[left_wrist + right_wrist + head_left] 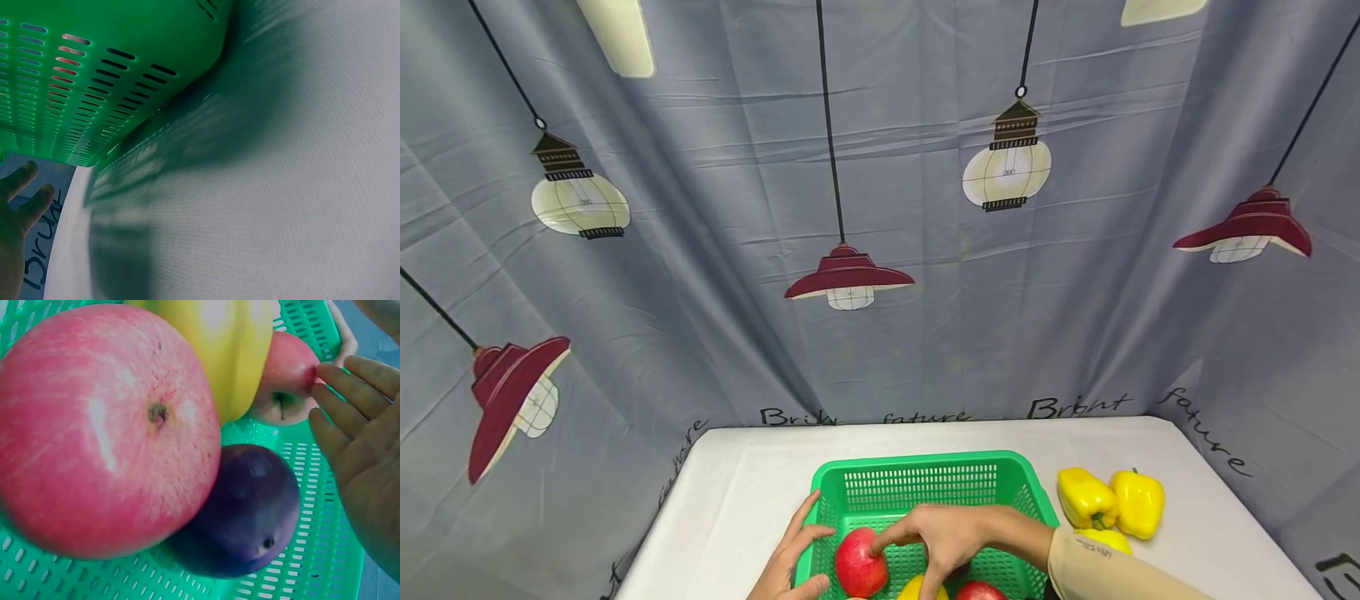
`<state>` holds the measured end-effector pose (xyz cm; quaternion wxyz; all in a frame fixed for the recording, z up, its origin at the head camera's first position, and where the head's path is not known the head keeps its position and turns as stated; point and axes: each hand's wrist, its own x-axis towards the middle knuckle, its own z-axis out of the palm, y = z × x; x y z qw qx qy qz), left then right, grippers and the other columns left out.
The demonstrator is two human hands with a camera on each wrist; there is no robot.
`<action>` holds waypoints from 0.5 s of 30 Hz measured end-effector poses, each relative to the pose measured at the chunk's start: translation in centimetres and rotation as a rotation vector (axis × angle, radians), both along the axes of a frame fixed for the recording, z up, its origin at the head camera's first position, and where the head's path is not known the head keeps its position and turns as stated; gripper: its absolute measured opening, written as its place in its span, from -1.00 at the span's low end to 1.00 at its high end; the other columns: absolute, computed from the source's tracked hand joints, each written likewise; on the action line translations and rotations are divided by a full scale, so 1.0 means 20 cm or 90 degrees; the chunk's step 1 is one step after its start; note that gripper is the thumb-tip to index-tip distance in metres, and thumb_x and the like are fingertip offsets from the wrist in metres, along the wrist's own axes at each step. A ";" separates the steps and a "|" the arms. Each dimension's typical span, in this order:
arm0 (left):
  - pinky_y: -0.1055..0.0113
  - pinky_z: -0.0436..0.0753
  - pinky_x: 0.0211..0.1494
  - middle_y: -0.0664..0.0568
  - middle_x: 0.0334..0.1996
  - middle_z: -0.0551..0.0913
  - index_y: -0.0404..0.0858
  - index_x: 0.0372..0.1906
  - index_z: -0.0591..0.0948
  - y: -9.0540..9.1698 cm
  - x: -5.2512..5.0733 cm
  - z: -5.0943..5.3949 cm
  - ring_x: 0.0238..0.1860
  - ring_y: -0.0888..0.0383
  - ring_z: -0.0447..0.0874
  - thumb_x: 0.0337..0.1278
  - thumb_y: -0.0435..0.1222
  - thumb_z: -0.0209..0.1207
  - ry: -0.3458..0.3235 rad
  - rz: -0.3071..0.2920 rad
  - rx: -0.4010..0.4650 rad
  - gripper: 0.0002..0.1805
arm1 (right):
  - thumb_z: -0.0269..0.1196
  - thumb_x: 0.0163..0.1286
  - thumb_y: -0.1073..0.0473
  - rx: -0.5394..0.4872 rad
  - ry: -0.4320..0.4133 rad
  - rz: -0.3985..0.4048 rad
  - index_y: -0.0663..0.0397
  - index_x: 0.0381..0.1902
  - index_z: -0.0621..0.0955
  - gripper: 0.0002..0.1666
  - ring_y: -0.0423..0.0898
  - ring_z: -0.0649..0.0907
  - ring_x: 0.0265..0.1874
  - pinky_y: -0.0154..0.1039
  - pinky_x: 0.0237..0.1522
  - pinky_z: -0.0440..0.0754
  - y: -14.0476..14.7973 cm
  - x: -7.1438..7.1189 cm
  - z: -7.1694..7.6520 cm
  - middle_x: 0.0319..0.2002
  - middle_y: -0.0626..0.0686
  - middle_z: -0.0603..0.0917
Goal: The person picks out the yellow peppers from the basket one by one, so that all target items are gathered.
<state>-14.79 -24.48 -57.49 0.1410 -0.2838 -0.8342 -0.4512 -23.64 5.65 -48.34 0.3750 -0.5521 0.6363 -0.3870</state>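
A green plastic basket (925,462) with slotted walls holds a red apple (861,563) on its left side. My right hand (951,533) reaches over the basket, a fingertip at that apple; the right wrist view shows this hand's fingers (353,394) fairly straight. Beneath it are a ridged yellow bell pepper (219,356), a dark purple, smooth, rounded item (244,512) and a second red apple (106,431), large in the foreground. At the basket's left rim is my left hand (790,558), its fingers spread. In the left wrist view, its fingers (37,203) extend beside the basket's outer wall.
Yellow bell peppers (1138,504) lie on the white table (745,475), right of the basket. Behind the table hangs a grey curtain (925,350) printed with lamps and lettering. The basket casts a shadow (206,144) on the white cloth.
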 end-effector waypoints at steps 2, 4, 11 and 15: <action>0.00 0.51 0.18 -0.25 0.55 0.05 -0.11 0.17 0.57 0.00 0.00 0.00 0.49 0.17 0.07 0.09 -0.34 0.21 0.002 -0.003 0.005 -0.53 | 0.51 0.15 0.37 -0.001 0.002 0.002 0.22 0.41 0.44 -0.13 -0.18 0.40 0.37 -0.25 0.35 0.32 -0.01 0.00 -0.01 0.34 -0.05 0.52; 0.04 0.52 0.18 -0.26 0.55 0.05 -0.12 0.17 0.57 0.00 0.00 0.00 0.49 0.17 0.09 0.08 -0.34 0.21 0.002 -0.008 0.011 -0.53 | 0.53 0.13 0.36 0.005 0.000 -0.007 0.23 0.39 0.47 -0.15 -0.19 0.42 0.35 -0.25 0.35 0.34 -0.01 -0.01 -0.01 0.31 -0.07 0.55; 0.13 0.53 0.16 -0.21 0.56 0.01 -0.04 0.18 0.56 0.00 -0.01 0.00 0.47 0.13 0.13 0.09 -0.35 0.20 -0.018 -0.024 0.032 -0.52 | 0.52 0.14 0.36 0.047 -0.018 -0.033 0.20 0.30 0.56 -0.27 -0.22 0.50 0.26 -0.26 -0.02 0.66 0.03 -0.02 -0.01 0.21 -0.13 0.63; 0.07 0.53 0.16 -0.18 0.57 0.02 -0.05 0.18 0.57 0.00 -0.01 -0.01 0.48 0.13 0.11 0.09 -0.33 0.22 -0.010 -0.011 0.014 -0.52 | 0.54 0.15 0.28 0.076 0.061 -0.013 0.16 0.29 0.58 -0.28 -0.26 0.54 0.20 -0.33 0.10 0.57 0.02 -0.01 -0.03 0.19 -0.17 0.63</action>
